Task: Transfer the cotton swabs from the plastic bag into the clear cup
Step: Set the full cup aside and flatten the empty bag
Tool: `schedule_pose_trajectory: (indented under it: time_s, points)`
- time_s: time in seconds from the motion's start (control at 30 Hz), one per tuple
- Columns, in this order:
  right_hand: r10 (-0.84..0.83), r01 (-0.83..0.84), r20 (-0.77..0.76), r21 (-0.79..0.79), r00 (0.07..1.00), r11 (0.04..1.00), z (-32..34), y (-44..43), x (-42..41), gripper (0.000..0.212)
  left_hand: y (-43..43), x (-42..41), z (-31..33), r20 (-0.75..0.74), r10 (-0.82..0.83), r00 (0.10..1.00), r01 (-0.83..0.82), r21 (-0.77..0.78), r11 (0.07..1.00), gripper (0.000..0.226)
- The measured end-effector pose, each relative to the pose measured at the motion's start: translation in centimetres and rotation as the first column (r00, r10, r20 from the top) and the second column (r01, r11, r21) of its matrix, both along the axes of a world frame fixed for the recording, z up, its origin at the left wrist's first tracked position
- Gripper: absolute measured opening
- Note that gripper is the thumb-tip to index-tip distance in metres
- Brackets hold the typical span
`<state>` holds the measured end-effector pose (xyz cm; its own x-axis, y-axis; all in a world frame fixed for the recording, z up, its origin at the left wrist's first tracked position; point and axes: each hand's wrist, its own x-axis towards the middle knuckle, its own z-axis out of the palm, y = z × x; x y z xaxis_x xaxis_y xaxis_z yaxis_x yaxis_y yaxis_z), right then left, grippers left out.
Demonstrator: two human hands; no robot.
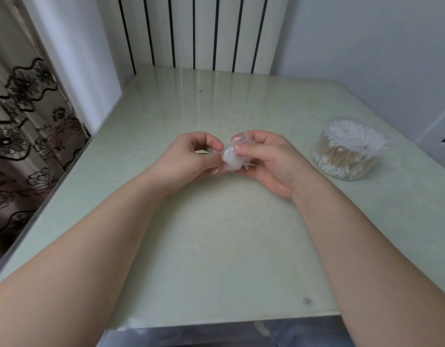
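Note:
A small crumpled clear plastic bag (230,158) is held between both hands above the middle of the pale green table (216,234). My left hand (191,159) pinches its left end with thumb and fingers. My right hand (264,161) grips its right side, thumb pressed on top. I cannot tell whether any swabs are inside the bag. The clear cup (349,151) stands at the right of the table, apart from both hands, packed with cotton swabs with wooden sticks and white tips.
A white radiator (196,31) stands behind the table's far edge. A patterned curtain (23,126) hangs past the left edge. The table's near edge (216,321) runs between my forearms.

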<state>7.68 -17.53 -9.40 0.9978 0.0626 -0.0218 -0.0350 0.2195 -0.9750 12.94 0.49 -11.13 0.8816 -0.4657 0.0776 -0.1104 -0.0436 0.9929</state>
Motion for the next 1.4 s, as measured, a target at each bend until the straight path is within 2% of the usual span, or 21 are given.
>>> schedule_pose_trajectory:
  time_s: [0.07, 0.13, 0.3, 0.43, 0.53, 0.7, 0.83, 0.9, 1.1, 1.2, 1.4]
  points:
    - [-0.051, 0.051, 0.010, -0.028, 0.999, 0.998, -0.2, 0.1, 0.1, 0.016, 0.1, -0.1, 0.2, -0.082, -0.035, 0.996, 0.026, -0.106, 0.994, 0.022]
    - [-0.072, 0.072, 0.004, -0.074, 0.997, 0.995, -0.5, 0.2, 0.0, 0.022, 0.2, -0.1, 0.4, -0.101, -0.077, 0.992, 0.060, -0.160, 0.985, 0.028]
    - [-0.108, 0.101, -0.018, -0.227, 0.994, 0.969, -1.0, 0.2, 0.0, 0.035, 0.1, -0.8, 0.3, 0.126, -0.079, 0.989, 0.078, 0.008, 0.997, 0.033]
    - [-0.009, 0.003, -0.033, -0.168, 0.999, 0.986, -0.7, -0.2, -0.6, 0.034, 0.4, -1.2, 0.4, 0.189, -0.039, 0.981, 0.039, 0.006, 0.999, 0.029]
    - [0.072, -0.079, -0.059, -0.113, 0.996, 0.990, -0.6, -0.4, -1.1, 0.035, 0.9, -1.0, 0.0, 0.152, 0.035, 0.988, -0.037, 0.006, 0.999, 0.027]
    - [-0.089, 0.074, -0.055, -0.229, 0.995, 0.971, 0.4, 0.8, -2.0, 0.025, 0.7, -1.9, 0.6, 0.135, 0.131, 0.982, -0.135, 0.021, 0.991, 0.025]
    - [-0.172, 0.164, -0.002, -0.297, 0.985, 0.941, 2.1, 1.2, -2.6, 0.023, 0.0, -2.6, 2.0, 0.187, 0.175, 0.967, -0.188, 0.051, 0.981, 0.016]
    - [-0.195, 0.194, 0.028, -0.311, 0.980, 0.930, 3.2, 1.0, -3.1, 0.025, -0.5, -3.3, 3.2, 0.266, 0.167, 0.949, -0.192, 0.069, 0.979, 0.016]
    - [-0.290, 0.300, 0.078, -0.215, 0.954, 0.929, 6.0, -0.8, -6.3, 0.030, -2.0, -6.5, 7.0, 0.344, -0.046, 0.938, 0.004, 0.120, 0.993, 0.030]
    - [-0.310, 0.326, 0.108, -0.188, 0.945, 0.927, 7.0, -2.3, -9.2, 0.029, -3.7, -8.4, 8.3, 0.389, -0.073, 0.918, 0.031, 0.112, 0.993, 0.026]
    - [-0.257, 0.264, 0.089, -0.079, 0.962, 0.961, 8.9, -7.3, -15.7, 0.011, -8.9, -12.1, 9.4, 0.390, -0.078, 0.918, 0.052, 0.078, 0.996, 0.013]
